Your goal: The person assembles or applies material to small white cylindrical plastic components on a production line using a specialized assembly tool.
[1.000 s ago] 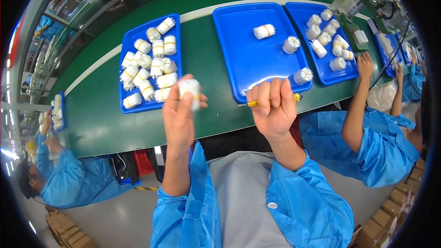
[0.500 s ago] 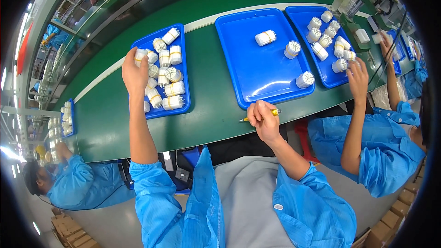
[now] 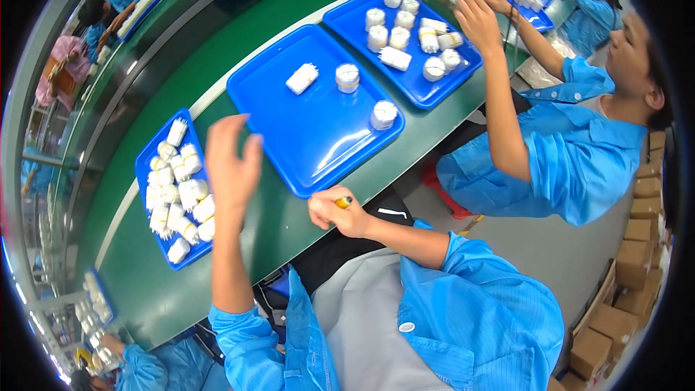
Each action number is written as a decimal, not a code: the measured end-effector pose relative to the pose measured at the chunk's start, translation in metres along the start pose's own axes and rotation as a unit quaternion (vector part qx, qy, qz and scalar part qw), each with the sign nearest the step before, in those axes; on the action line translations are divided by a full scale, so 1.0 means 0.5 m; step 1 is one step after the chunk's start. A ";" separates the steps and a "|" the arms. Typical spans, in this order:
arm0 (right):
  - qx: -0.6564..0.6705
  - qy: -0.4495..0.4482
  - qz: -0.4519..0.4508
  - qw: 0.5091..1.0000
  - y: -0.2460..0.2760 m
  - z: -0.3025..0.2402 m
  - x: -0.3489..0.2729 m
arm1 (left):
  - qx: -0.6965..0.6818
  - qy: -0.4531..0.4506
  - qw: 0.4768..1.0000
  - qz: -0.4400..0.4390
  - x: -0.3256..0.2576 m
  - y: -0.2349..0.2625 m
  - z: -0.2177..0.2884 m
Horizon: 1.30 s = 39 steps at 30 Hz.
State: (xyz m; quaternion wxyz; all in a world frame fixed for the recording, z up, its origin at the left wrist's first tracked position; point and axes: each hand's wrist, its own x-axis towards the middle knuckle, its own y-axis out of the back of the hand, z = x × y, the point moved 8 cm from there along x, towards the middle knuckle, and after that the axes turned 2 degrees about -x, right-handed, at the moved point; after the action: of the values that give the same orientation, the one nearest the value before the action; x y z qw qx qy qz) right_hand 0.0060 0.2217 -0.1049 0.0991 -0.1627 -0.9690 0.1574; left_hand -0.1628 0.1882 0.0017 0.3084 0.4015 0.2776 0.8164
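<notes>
My left hand [image 3: 233,163], slightly blurred, hovers between the left blue tray and the middle one with thumb and fingers apart, nothing visible in it. Crowded into the left tray [image 3: 142,166] are several white cylindrical parts [image 3: 166,194] with yellow bands. At the near edge of the middle tray [image 3: 279,137], my right hand [image 3: 340,211] is closed around a yellow pen-shaped tool [image 3: 344,203]; most of the tool is hidden in the fist. Three white parts sit in the middle tray: one lying on its side [image 3: 302,78], two upright [image 3: 347,78] along its right side.
To the right, another blue tray [image 3: 416,94] holds several similar parts. A co-worker in blue [image 3: 539,159] sits there, hands raised beyond that tray. The green worktop [image 3: 279,224] runs beneath the trays. Cardboard boxes [image 3: 612,318] are stacked at lower right.
My view has turned, so the trays appear shifted left. My left hand has come away from the left tray's parts toward the middle tray. The right hand keeps the yellow tool. The co-worker's hand left its tray.
</notes>
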 end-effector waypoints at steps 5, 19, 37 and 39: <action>-0.035 0.066 -0.079 0.994 -0.024 -0.029 -0.007 | -0.128 -0.077 0.970 -0.195 0.020 -0.199 0.202; -0.066 0.106 -0.070 0.990 -0.021 -0.044 -0.012 | -0.169 -0.009 0.982 -0.080 0.026 -0.144 0.189; -0.062 0.072 -0.064 0.993 -0.028 -0.034 -0.005 | 0.076 0.079 0.989 -0.097 -0.147 0.014 0.016; -0.052 0.064 -0.063 0.995 -0.024 -0.030 -0.007 | 0.111 0.100 0.982 -0.120 -0.146 0.018 0.017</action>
State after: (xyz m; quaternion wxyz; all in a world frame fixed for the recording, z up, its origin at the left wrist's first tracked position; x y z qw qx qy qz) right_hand 0.0094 0.2138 -0.0875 0.1617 -0.1155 -0.9759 0.0899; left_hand -0.1227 0.1312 -0.0231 0.3283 0.3136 0.4416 0.7739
